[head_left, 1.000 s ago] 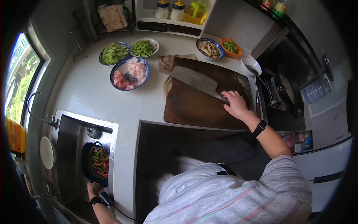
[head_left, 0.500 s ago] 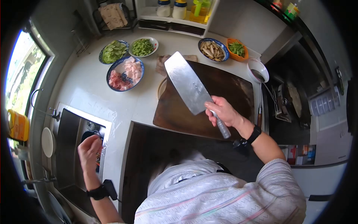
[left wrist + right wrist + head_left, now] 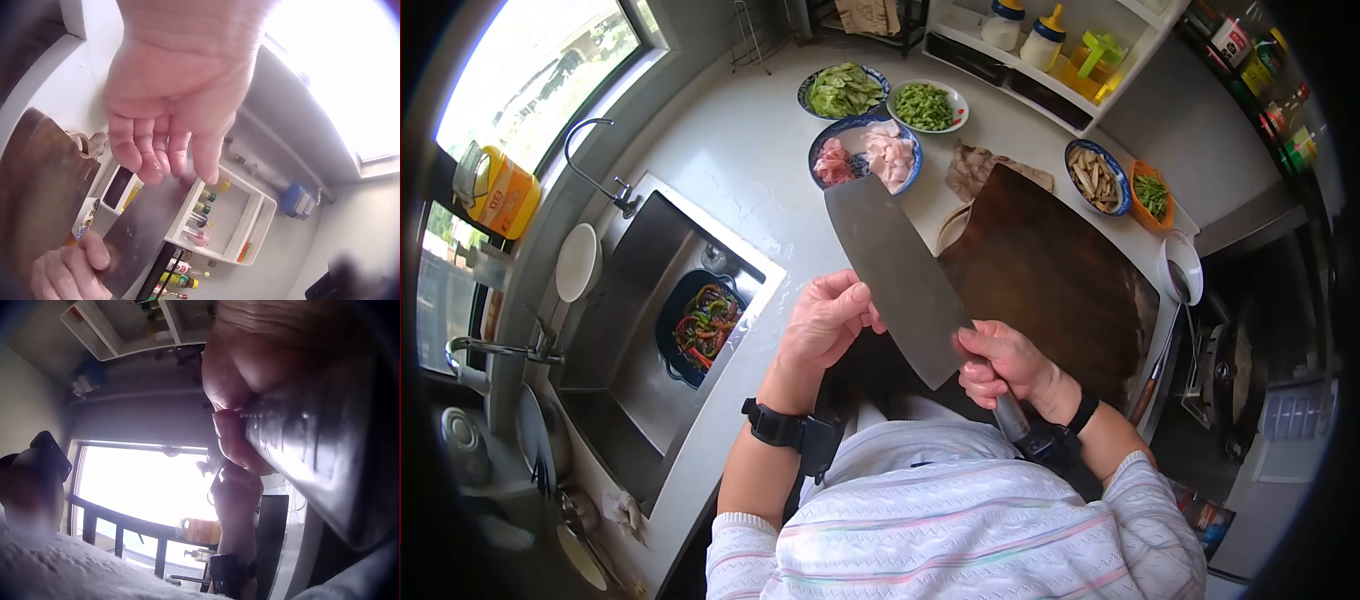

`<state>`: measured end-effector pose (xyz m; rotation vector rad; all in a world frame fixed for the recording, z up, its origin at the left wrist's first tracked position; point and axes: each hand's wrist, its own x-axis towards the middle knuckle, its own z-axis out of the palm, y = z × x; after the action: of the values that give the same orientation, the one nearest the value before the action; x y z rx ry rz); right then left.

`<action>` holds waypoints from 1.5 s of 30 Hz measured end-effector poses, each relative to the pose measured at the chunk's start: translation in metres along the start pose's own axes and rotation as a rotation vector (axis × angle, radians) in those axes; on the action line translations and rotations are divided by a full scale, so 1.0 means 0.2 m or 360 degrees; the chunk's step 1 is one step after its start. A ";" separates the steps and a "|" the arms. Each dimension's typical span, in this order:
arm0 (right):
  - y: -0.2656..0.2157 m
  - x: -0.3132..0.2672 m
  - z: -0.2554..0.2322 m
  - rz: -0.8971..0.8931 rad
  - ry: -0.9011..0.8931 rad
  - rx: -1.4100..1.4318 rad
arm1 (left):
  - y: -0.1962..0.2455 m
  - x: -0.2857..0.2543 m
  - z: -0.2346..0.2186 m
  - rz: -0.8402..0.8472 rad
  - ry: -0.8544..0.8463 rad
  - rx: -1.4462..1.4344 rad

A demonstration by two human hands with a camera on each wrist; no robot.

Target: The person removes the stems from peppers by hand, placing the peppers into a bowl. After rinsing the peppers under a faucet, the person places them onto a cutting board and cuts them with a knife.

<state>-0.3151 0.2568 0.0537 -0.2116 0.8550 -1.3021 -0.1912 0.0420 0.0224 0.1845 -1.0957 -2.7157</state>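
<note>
My right hand (image 3: 1008, 368) grips the handle of a broad-bladed cleaver (image 3: 897, 275), which I hold up in front of my body. The blade slants up and left, its flat side facing the head camera. At the blade's left edge is my left hand (image 3: 825, 322), fingers loosely bent and fingertips right at the metal. The left wrist view shows the left palm and bent fingers (image 3: 150, 165) close over the blade. In the right wrist view the silvery handle (image 3: 312, 450) fills much of the right side. Beyond the cleaver lies a dark wooden cutting board (image 3: 1050, 275).
A sink (image 3: 635, 420) at left holds a dark blue basin (image 3: 668, 335) of sliced vegetables. Plates of meat (image 3: 890, 155), leafy greens (image 3: 844, 90), chopped greens (image 3: 923, 106) and pale strips (image 3: 1092, 180) stand behind. The stove (image 3: 1230, 390) is at right.
My right hand has lifted the cleaver off the board and brought it left, towards me. My left hand has left the basin in the sink and come over to the blade.
</note>
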 end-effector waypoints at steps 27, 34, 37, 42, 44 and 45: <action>-0.21 -0.34 -0.34 -0.0702 0.1841 -0.1824 | 0.78 -1.00 -0.98 -0.0410 0.1518 0.1300; 0.02 -0.35 -0.61 -0.0631 0.2583 -0.2544 | 0.78 -0.90 -0.99 -0.0496 0.1254 0.1267; 0.06 -0.33 -0.68 -0.0679 0.2633 -0.2548 | 0.81 -0.92 -0.98 -0.0530 0.1174 0.1214; -0.04 -0.33 -0.63 -0.0306 0.2527 -0.2921 | 0.83 -1.00 -1.09 -0.0461 0.1092 0.1141; -0.16 -0.35 -0.63 -0.0137 0.2368 -0.3009 | 0.84 -1.03 -1.12 -0.0432 0.1109 0.1086; -0.25 -0.34 -0.67 -0.0079 0.2228 -0.2823 | 0.85 -1.05 -1.14 -0.0425 0.1126 0.1028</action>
<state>-0.4421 0.3457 0.0209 -0.6931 3.0476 -0.1387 0.0806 -0.1794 -0.0145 1.3368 -1.7005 -2.0524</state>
